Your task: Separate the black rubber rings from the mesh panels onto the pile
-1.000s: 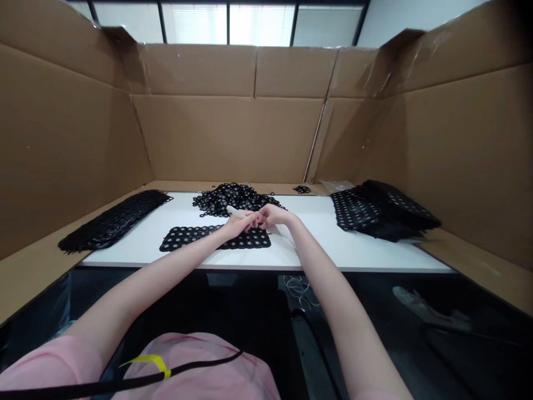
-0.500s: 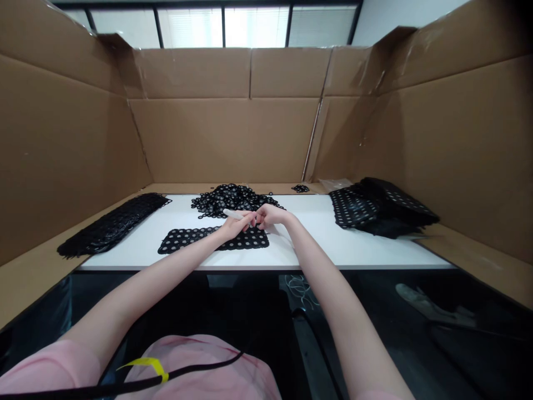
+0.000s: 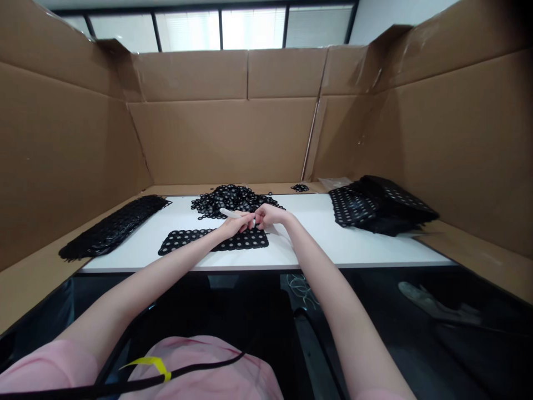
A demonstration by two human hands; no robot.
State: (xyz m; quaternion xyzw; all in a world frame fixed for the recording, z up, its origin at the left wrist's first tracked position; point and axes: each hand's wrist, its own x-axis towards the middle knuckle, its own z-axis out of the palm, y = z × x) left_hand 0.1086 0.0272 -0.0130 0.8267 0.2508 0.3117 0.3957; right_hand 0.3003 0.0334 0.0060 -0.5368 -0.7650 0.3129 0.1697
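Observation:
A black sheet with rows of pale round holes [image 3: 183, 239] lies flat on the white table [image 3: 308, 222]. Over its right part, my left hand [image 3: 236, 224] is closed around a whitish pen-like tool [image 3: 229, 213]. Its fingertips meet those of my right hand [image 3: 268, 215], which is pinched just above the sheet's right end. What the right fingers hold is too small to make out. Behind both hands sits a heap of small black rings [image 3: 229, 197].
A stack of black perforated pieces [image 3: 116, 228] lies at the left, and another bundle [image 3: 375, 205] at the right. A few rings [image 3: 300, 188] lie at the back. Cardboard walls [image 3: 191, 139] enclose the table on three sides.
The pen-like tool in my left hand has tilted slightly to the left. Both hands stay together at nearly the same spot, and the view has shifted a little.

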